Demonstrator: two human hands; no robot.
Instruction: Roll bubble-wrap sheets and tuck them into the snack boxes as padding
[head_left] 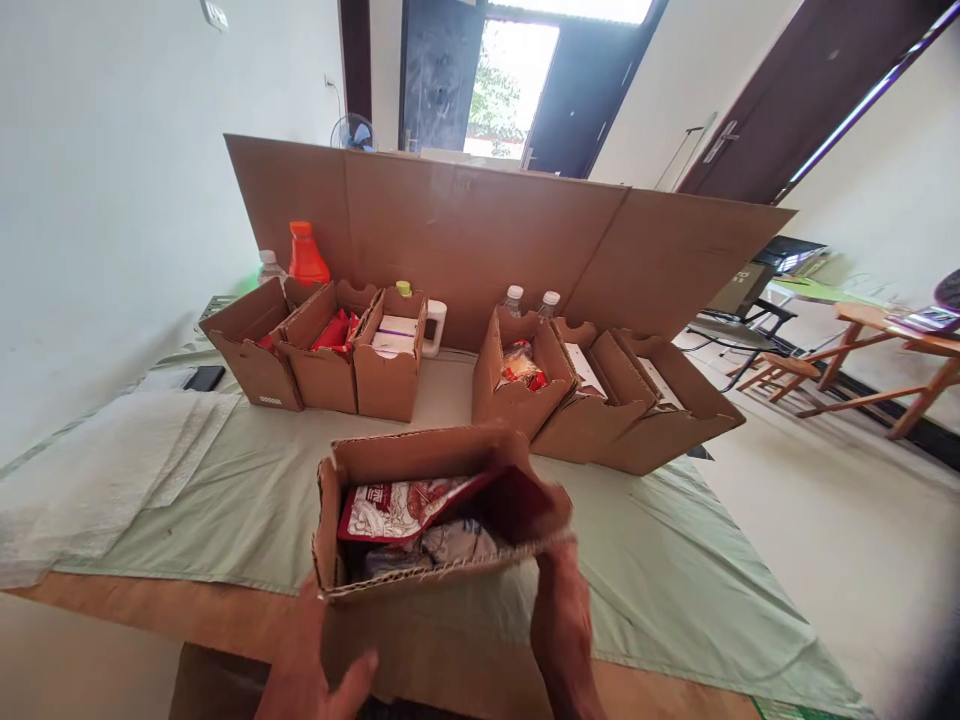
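A cardboard box (442, 450) with its top open is at the near middle of the cloth-covered table. Inside lie a dark red printed food pouch (397, 510) and some clear-wrapped packets (457, 541). My right hand (562, 610) grips the near right corner of this box, its fingertips hidden behind the cardboard. At the near left corner, my left hand (319, 650) touches or nearly touches the box, its thumb stretched away from the fingers. The right end of the box is blurred by motion.
Behind stand cardboard bins (388, 385) on the left with red packets, and more bins (525, 400) on the right. Bottles, including an orange one (306, 258), stand before a tall cardboard panel (480, 220). Bubble wrap (97, 470) and a black phone-like object (205, 378) lie left.
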